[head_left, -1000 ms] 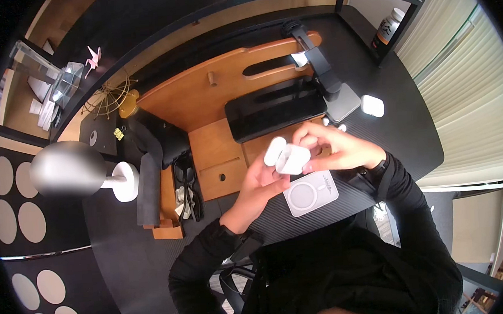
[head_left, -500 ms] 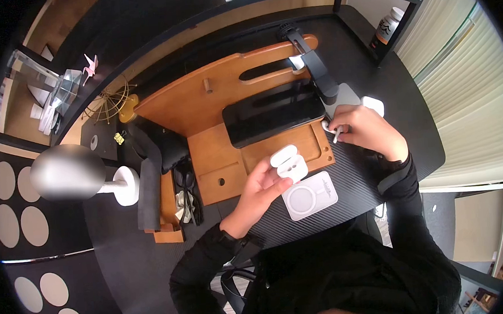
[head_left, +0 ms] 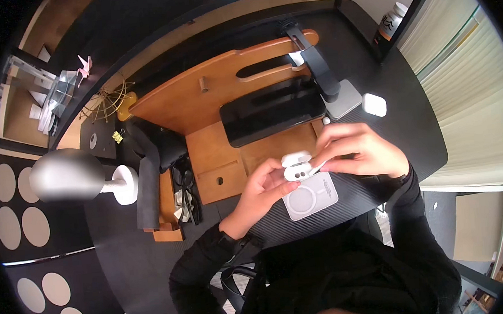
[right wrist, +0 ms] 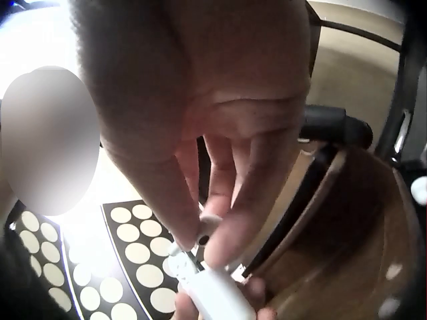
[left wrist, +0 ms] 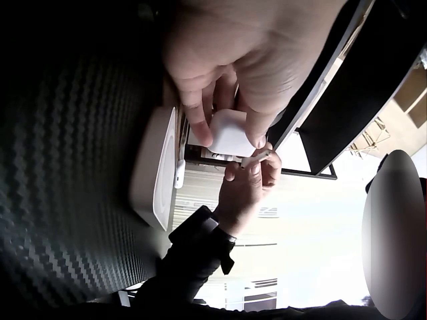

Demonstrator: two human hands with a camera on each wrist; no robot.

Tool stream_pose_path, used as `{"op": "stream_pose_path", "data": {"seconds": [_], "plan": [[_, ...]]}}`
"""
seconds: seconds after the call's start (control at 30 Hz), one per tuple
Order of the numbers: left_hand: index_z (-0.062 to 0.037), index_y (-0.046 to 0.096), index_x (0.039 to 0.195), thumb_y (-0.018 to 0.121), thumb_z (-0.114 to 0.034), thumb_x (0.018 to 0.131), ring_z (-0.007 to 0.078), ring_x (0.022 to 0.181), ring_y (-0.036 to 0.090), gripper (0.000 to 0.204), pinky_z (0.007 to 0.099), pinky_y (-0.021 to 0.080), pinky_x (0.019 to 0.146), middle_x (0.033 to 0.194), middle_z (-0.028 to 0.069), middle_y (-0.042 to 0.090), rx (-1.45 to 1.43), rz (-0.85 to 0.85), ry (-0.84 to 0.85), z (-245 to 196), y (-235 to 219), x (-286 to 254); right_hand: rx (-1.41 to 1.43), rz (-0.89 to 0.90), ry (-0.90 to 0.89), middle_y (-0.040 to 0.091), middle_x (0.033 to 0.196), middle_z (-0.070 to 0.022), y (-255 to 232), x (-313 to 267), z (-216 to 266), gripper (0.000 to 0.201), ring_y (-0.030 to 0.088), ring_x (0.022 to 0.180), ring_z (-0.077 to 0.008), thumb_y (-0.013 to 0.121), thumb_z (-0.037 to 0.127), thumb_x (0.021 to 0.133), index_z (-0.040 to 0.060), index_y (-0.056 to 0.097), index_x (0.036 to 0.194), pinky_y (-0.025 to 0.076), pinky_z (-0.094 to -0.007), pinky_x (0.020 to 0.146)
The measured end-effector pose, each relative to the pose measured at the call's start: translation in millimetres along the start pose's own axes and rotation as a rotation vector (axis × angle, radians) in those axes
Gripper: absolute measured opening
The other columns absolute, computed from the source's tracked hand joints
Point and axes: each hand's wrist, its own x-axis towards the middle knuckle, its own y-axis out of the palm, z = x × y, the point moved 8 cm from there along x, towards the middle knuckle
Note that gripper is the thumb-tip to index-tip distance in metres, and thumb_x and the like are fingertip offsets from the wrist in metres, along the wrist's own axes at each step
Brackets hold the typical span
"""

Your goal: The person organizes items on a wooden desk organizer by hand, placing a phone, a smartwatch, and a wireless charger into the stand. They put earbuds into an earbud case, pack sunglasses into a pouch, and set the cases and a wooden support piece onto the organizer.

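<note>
My left hand point(head_left: 258, 192) grips a small white earbud case point(head_left: 297, 171) whose lid stands up; two dark round spots show inside it. Between thumb and fingertips, my right hand point(head_left: 363, 151) pinches a white earbud point(head_left: 317, 167) at the case's right side. In the left wrist view the case point(left wrist: 231, 133) sits between left thumb and fingers, with the earbud point(left wrist: 255, 159) just by it. The right wrist view shows the right fingers holding the earbud point(right wrist: 210, 227) over the case point(right wrist: 219, 293).
A white magnetic pad point(head_left: 323, 196) lies below the hands. Behind them a wooden organizer point(head_left: 212, 186) holds a black phone-like slab point(head_left: 271, 112). Another white case point(head_left: 374, 105) lies at the right, near a stand point(head_left: 344, 99). A white lamp base point(head_left: 126, 185) stands left.
My right hand went right to the earbuds beside the organizer, then came back to the case with one pinched. My left hand has turned the open case slightly.
</note>
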Motion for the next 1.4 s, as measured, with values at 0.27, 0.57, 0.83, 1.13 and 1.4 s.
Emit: {"op": "stream_pose_path", "data": {"seconds": [0.27, 0.57, 0.83, 1.13, 1.4], "plan": [[-0.0035, 0.051, 0.11, 0.066, 0.002, 0.09, 0.0168, 0.116, 0.056, 0.026, 0.0335, 0.047, 0.101, 0.119, 0.0072, 0.057, 0.002, 0.019, 0.048, -2, 3, 2, -0.001, -0.015, -0.081, 0.066, 0.091, -0.0088, 8, -1, -3, 0.014, 0.065, 0.079, -0.0212, 0.076, 0.0, 0.077, 0.0021, 0.075, 0.091, 0.052, -0.0309, 0.07], [-0.0031, 0.052, 0.112, 0.066, 0.003, 0.09, 0.0153, 0.116, 0.054, 0.027, 0.0325, 0.046, 0.101, 0.12, 0.0059, 0.054, 0.044, 0.035, 0.071, -7, 5, 2, -0.045, -0.025, -0.088, 0.067, 0.09, -0.0082, 13, 3, -1, 0.013, 0.066, 0.078, -0.0207, 0.076, 0.004, 0.079, 0.0021, 0.075, 0.092, 0.053, -0.0301, 0.066], [-0.0018, 0.052, 0.113, 0.065, 0.003, 0.091, 0.0162, 0.12, 0.051, 0.027, 0.0329, 0.043, 0.104, 0.123, 0.0061, 0.05, 0.063, 0.029, 0.09, -10, 7, 2, -0.031, -0.003, -0.128, 0.068, 0.093, -0.0053, 23, 5, 2, 0.018, 0.069, 0.08, -0.0209, 0.077, 0.011, 0.079, 0.0059, 0.072, 0.096, 0.056, -0.0308, 0.067], [-0.0022, 0.051, 0.114, 0.066, 0.001, 0.091, 0.0172, 0.122, 0.051, 0.027, 0.0332, 0.043, 0.104, 0.123, 0.0062, 0.051, 0.04, 0.038, 0.08, -7, 4, 2, -0.069, -0.011, -0.152, 0.067, 0.097, -0.0056, 18, 3, -2, 0.019, 0.068, 0.079, -0.0173, 0.077, 0.006, 0.077, 0.0055, 0.072, 0.096, 0.056, -0.0292, 0.063], [-0.0025, 0.048, 0.118, 0.059, -0.012, 0.097, 0.0198, 0.108, 0.058, 0.026, 0.0368, 0.051, 0.091, 0.119, 0.0108, 0.057, 0.066, -0.005, 0.038, -8, 4, 1, -0.271, -0.206, 0.34, 0.067, 0.084, -0.0077, -43, -17, -45, 0.015, 0.065, 0.07, -0.018, 0.071, 0.009, 0.081, 0.0028, 0.071, 0.095, 0.05, -0.0289, 0.058]]}}
